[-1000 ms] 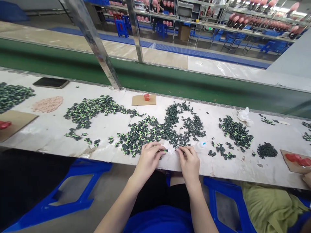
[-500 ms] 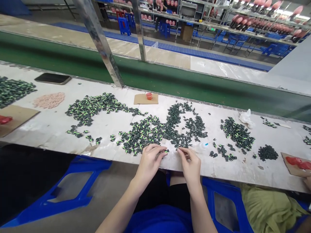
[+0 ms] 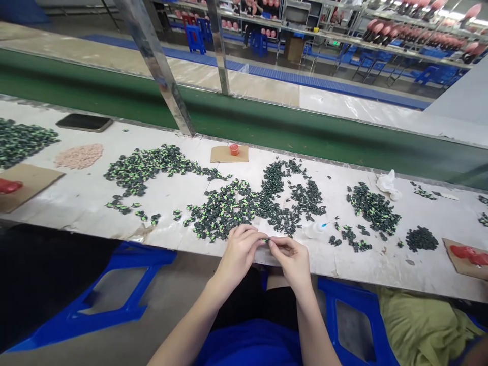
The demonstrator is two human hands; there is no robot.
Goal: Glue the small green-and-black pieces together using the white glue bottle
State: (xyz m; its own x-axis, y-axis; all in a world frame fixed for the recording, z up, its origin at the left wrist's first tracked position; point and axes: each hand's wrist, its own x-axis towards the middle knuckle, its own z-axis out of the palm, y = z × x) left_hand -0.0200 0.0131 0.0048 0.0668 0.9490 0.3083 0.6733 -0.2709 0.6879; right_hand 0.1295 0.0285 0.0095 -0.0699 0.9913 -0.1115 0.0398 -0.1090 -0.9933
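A long, scuffed white tabletop [image 3: 171, 188] runs alongside a green strip [image 3: 244, 129]. Above its near edge, a tiny black piece with bright-green marks [image 3: 267, 240] sits between the two hands. The left hand [image 3: 240, 248] pinches it between thumb and fingers; the right hand [image 3: 293, 259], fingertips drawn narrow, meets its other end, though whether those fingers hold a separate part cannot be told. The piece looks light and stiff, probably plastic, and easy to drop; its edges seem the best hold, with fingertips only. Just beyond lie a loose heap of similar black-and-green pieces [image 3: 221, 213] and a heap of slim, plain dark pieces [image 3: 274, 183]. A whitish bottle with a blue tip [image 3: 315, 231] is near the right hand.
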